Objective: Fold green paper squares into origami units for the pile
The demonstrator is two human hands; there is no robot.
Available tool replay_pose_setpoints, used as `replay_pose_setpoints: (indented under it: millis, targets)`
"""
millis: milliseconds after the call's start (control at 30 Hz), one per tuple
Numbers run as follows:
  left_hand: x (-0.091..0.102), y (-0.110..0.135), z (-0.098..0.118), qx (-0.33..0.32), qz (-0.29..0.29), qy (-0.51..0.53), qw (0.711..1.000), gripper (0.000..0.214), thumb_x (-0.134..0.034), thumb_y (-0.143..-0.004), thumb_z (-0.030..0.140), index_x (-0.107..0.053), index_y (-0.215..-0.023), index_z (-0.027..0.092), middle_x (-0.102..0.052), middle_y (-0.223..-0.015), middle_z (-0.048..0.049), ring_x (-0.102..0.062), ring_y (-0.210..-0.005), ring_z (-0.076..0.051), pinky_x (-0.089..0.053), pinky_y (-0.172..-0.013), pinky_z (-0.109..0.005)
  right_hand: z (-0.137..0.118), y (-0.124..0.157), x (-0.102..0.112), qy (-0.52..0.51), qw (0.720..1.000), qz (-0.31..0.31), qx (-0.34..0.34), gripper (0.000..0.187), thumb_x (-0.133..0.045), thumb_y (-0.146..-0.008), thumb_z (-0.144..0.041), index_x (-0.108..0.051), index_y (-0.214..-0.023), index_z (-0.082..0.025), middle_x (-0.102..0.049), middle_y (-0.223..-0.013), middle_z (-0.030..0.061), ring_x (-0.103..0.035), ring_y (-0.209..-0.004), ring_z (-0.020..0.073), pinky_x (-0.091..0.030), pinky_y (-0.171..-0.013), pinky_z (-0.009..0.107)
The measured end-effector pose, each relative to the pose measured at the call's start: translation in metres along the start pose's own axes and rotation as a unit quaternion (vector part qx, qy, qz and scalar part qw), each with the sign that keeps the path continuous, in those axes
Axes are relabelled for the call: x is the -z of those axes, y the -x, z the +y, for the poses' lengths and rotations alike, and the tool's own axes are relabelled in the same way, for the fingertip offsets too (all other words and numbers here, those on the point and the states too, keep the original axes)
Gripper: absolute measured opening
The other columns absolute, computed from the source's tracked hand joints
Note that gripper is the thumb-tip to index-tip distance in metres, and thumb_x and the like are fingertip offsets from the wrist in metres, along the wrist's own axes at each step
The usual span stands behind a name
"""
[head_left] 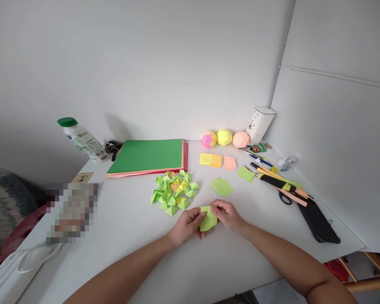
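Between my two hands, above the near part of the table, is a light green paper square (208,220). My left hand (188,225) pinches its left edge between thumb and fingers. At the upper right corner, my right hand (228,215) grips the same sheet, thumb on top. The sheet's lower edge looks slightly curved. Just beyond lie a few loose green paper squares (221,186). To the left sits a heap of folded paper pieces (169,195), mostly green with some yellow and orange ones.
A stack of coloured paper (148,156) lies at the back, beside a white bottle (85,141). Three paper balls (224,137) stand by the wall near yellow, orange and pink squares (210,159). Pens, a cutter (277,182), scissors (285,197) and a black case (318,221) lie right.
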State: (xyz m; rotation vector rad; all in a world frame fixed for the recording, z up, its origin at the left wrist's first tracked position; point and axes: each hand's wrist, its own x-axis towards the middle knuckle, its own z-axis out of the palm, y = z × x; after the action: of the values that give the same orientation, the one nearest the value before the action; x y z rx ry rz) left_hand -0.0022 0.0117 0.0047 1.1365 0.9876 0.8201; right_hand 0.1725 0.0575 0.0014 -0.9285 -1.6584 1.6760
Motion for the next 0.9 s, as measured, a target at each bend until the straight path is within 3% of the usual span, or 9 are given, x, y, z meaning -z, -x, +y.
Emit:
replay_pose_setpoints:
  millis: [267, 367, 433, 467, 600, 900]
  targets:
    - [0.001, 0.001, 0.002, 0.009, -0.031, 0.03, 0.999, 0.039, -0.048, -0.082, 0.052, -0.055, -0.081, 0.014, -0.064, -0.07, -0.0049, -0.062, -0.052, -0.013, -0.045, -0.043, -0.021, -0.004, 0.0, 0.0, 0.005, 1.0, 0.014, -0.017, 0.034, -0.049, -0.085, -0.046, -0.052, -0.072, -0.015, -0.049, -0.057, -0.0018, -0.046, -0.051, 0.0102, -0.04, -0.049, 0.023]
    - [0.002, -0.001, 0.0, 0.019, -0.007, 0.056, 0.998, 0.039, -0.048, -0.081, 0.053, -0.053, -0.077, 0.014, -0.064, -0.067, -0.0048, -0.062, -0.049, -0.014, -0.045, -0.041, -0.022, -0.003, 0.003, -0.002, 0.022, 0.999, 0.025, 0.016, 0.03, -0.043, -0.088, -0.044, -0.051, -0.098, -0.017, -0.053, -0.072, 0.0014, -0.05, -0.055, 0.0109, -0.044, -0.052, 0.025]
    - [0.003, -0.002, 0.0, 0.02, 0.012, 0.079, 0.997, 0.039, -0.049, -0.08, 0.053, -0.051, -0.076, 0.015, -0.065, -0.065, -0.0048, -0.061, -0.047, -0.015, -0.045, -0.04, -0.023, -0.001, 0.005, -0.002, 0.044, 0.995, 0.042, 0.073, 0.037, -0.043, -0.088, -0.04, -0.037, -0.119, -0.021, -0.053, -0.093, 0.0057, -0.052, -0.059, 0.0108, -0.046, -0.054, 0.026]
    - [0.003, -0.002, 0.001, 0.02, 0.019, 0.091, 0.995, 0.039, -0.049, -0.08, 0.053, -0.051, -0.075, 0.015, -0.065, -0.065, -0.0047, -0.061, -0.047, -0.015, -0.045, -0.039, -0.023, 0.0, 0.006, -0.002, 0.067, 0.991, 0.042, 0.112, 0.038, -0.044, -0.088, -0.037, -0.034, -0.121, -0.022, -0.051, -0.097, 0.0068, -0.053, -0.061, 0.0112, -0.047, -0.056, 0.027]
    - [0.003, -0.002, 0.004, 0.018, 0.031, 0.127, 0.991, 0.038, -0.05, -0.08, 0.052, -0.052, -0.074, 0.015, -0.064, -0.064, -0.0039, -0.061, -0.046, -0.015, -0.044, -0.038, -0.023, 0.004, 0.009, 0.0, 0.172, 0.959, 0.013, 0.225, 0.028, -0.052, -0.082, -0.025, -0.045, -0.109, -0.022, -0.042, -0.109, 0.01, -0.053, -0.069, 0.0119, -0.049, -0.06, 0.029]
    - [0.005, -0.003, 0.0, 0.01, 0.014, 0.147, 0.989, 0.034, -0.049, -0.083, 0.045, -0.055, -0.076, 0.012, -0.064, -0.069, -0.0075, -0.061, -0.048, -0.015, -0.045, -0.039, -0.024, 0.007, 0.002, 0.0, 0.196, 0.955, 0.019, 0.223, 0.01, -0.057, -0.079, -0.025, -0.06, -0.086, -0.019, -0.047, -0.089, 0.0063, -0.053, -0.069, 0.0134, -0.052, -0.055, 0.026]
